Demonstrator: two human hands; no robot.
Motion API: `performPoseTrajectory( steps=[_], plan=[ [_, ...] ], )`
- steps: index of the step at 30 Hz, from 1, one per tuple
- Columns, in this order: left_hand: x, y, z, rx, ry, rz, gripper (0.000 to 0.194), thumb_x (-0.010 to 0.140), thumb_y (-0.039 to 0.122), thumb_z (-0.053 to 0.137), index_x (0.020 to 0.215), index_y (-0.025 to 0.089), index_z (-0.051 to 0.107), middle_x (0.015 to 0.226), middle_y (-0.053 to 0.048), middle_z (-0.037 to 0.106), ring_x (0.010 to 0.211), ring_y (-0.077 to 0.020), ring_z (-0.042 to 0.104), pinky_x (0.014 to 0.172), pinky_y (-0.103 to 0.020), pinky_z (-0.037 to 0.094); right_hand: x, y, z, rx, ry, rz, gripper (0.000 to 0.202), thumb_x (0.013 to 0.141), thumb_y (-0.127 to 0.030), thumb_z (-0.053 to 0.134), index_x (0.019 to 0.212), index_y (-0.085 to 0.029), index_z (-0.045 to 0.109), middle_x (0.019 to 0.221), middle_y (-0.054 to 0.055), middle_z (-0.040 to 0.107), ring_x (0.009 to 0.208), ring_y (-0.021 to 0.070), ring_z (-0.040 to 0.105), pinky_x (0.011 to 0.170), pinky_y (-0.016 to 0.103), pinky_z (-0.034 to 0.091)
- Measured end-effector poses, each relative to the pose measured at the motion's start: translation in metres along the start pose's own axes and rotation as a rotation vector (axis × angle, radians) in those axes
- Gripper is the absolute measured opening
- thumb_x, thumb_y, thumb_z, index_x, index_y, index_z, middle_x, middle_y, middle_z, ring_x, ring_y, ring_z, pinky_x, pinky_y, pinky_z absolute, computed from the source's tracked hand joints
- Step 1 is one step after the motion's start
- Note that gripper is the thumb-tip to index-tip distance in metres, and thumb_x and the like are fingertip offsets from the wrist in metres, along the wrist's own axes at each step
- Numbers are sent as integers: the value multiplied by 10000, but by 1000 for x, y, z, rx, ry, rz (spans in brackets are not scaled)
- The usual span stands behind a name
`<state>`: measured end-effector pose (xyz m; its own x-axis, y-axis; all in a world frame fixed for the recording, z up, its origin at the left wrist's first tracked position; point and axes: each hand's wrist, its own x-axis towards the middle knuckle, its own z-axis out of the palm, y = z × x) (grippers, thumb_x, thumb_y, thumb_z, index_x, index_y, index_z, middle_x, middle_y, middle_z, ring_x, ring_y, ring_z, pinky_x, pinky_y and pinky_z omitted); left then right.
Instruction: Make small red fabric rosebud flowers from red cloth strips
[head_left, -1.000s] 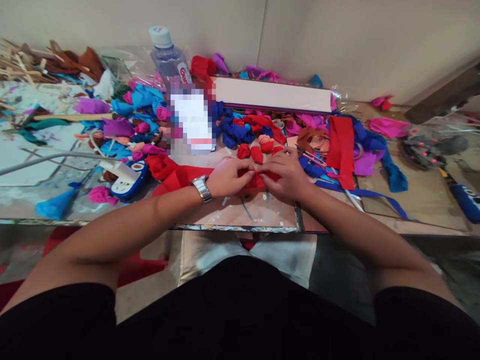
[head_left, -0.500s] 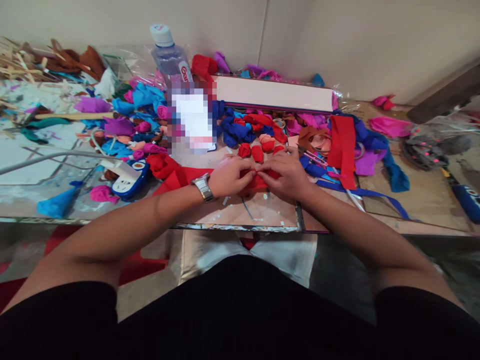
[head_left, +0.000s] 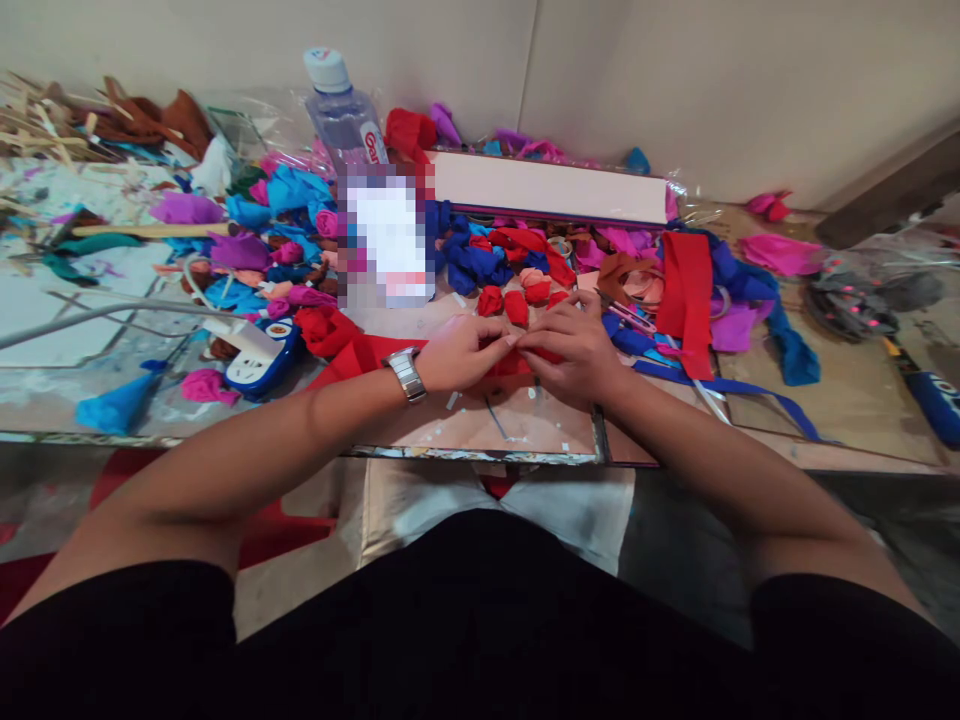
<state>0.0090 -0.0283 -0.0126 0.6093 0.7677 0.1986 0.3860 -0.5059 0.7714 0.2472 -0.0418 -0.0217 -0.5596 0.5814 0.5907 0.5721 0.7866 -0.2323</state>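
Observation:
My left hand (head_left: 463, 354), with a metal watch at its wrist, pinches red crepe paper (head_left: 510, 372) near the table's front edge. Facing it, my right hand (head_left: 568, 345) has its fingers closed on the same red paper, and the fingertips of both hands meet. A red strip (head_left: 360, 358) runs out to the left beneath my left hand. Small red paper rolls (head_left: 515, 307) lie just beyond the hands. The fingers partly hide the piece between them.
A plastic bottle (head_left: 341, 120) stands behind a lit phone (head_left: 390, 235). At the left are a blue-and-white power socket (head_left: 262, 360) and its cable. A long pale box (head_left: 547, 187) lies at the back. Scissors (head_left: 630, 315) and coloured paper scraps lie to the right.
The fingers of my right hand have shifted slightly on the red paper, and my left fingertips have moved a little up and right. Both hands still grip it.

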Motion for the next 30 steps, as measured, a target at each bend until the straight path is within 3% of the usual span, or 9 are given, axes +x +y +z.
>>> performPoseTrajectory(
  steps=[6,16,24,30],
  plan=[
    [0,-5,3,14,30,-4,355,990,399,529,837,155,736,690,3,645,651,-129,524,630,-269,388,-1,-1,-1,12,-31,68,122,1018,-348,698,1059,-325,810,985,-11,850,966,235,719,1135,554,294],
    [0,-7,4,30,47,33,290,976,362,555,873,174,751,810,-21,764,719,-147,641,711,-287,473,0,-3,0,-19,-66,112,145,1024,-356,660,1028,-299,793,991,12,845,990,259,693,1149,579,271],
    [-5,-4,6,367,151,103,310,1000,406,551,947,216,790,922,-66,797,932,-250,695,1000,-465,444,1,-4,2,30,-50,170,117,996,-341,671,974,-260,753,972,24,827,960,257,694,1113,536,318],
    [-6,-2,7,446,134,145,347,1052,428,530,1014,236,816,985,-77,812,1013,-284,683,1046,-515,400,2,-4,4,76,-82,221,86,961,-314,656,916,-254,699,909,17,796,946,250,667,1060,512,333]
  ],
)
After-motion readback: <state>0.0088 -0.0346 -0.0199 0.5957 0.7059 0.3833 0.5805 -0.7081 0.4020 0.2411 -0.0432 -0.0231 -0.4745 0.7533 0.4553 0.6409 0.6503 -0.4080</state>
